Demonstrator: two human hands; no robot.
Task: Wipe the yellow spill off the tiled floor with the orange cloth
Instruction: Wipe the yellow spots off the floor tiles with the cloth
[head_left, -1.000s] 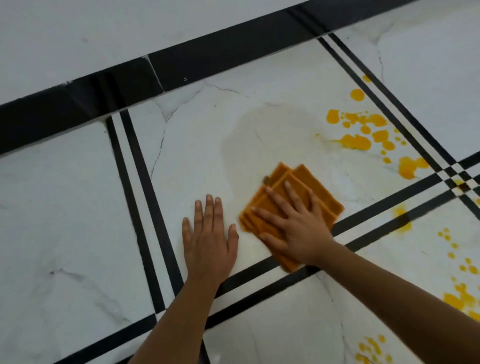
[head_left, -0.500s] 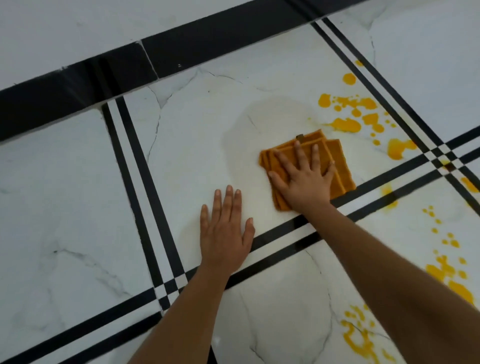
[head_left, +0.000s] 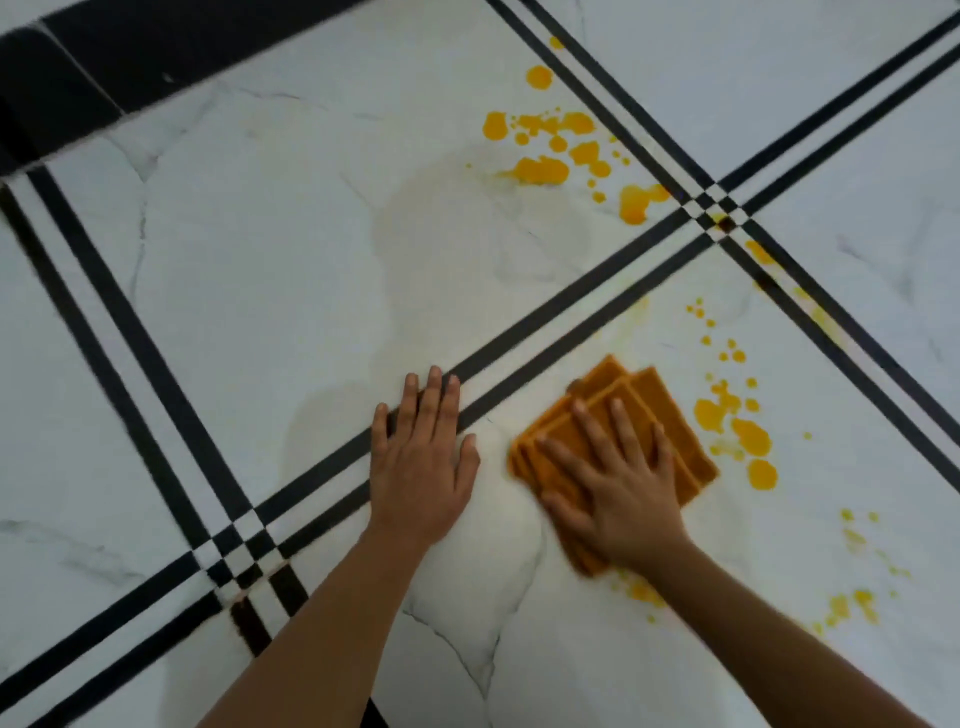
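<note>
The folded orange cloth (head_left: 623, 447) is lying flat under the right hand (head_left: 618, 493), whose spread fingers are pressing it down; yellow spill (head_left: 737, 421) drops are sitting just right of it. The left hand (head_left: 421, 467) is resting open-palmed alongside. Since half a second ago, the cloth is crossing below the black stripes (head_left: 545, 322).

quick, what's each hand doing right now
left hand: open, flat on the floor, holding nothing
right hand: open, pressing the cloth down
</note>
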